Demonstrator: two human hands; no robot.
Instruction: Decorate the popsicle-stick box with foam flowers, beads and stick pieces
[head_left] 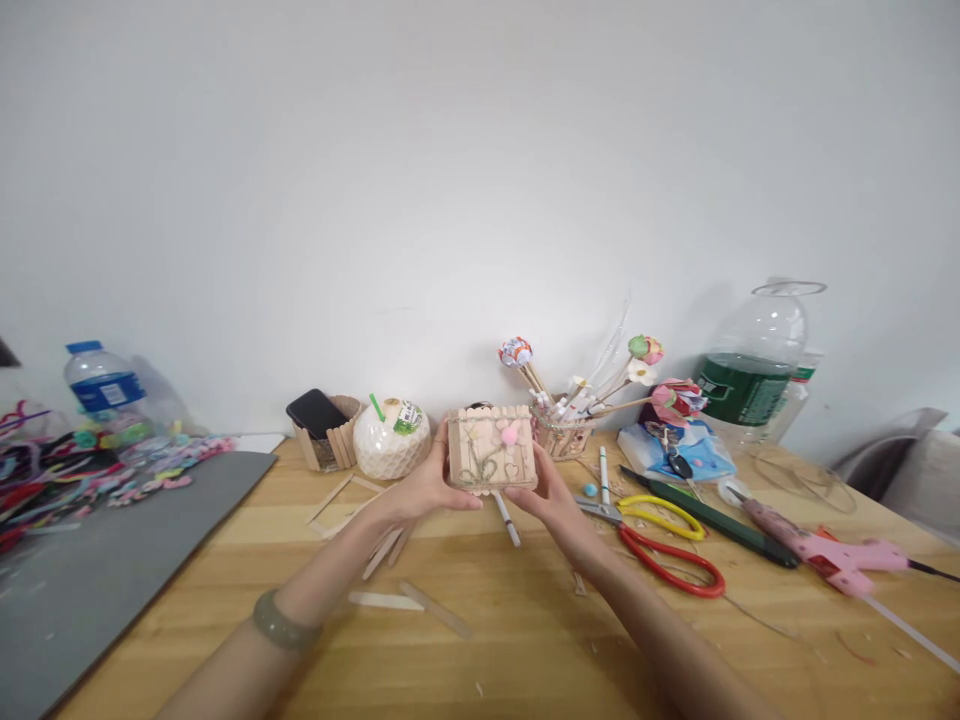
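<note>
A small box of wooden craft sticks (493, 450) is held up above the table, its front turned to me. Twine runs along its edges, and a pink pompom, a small flower and green twine loops decorate that face. My left hand (433, 487) grips its left side, thumb along the lower edge. On the right side my right hand (547, 492) holds it the same way. Below it, a white marker (507, 520) lies on the wooden table (525, 650). Loose craft sticks (386, 601) are scattered near my left forearm.
Behind stand a stick holder (327, 450) with a phone, a wrapped coconut (391, 440) and a flower-filled basket (564, 440). Scissors (671, 560), a green cutter (720, 520), a pink glue gun (844, 560) and a large bottle (750, 370) are right. A grey mat (112, 560) lies left.
</note>
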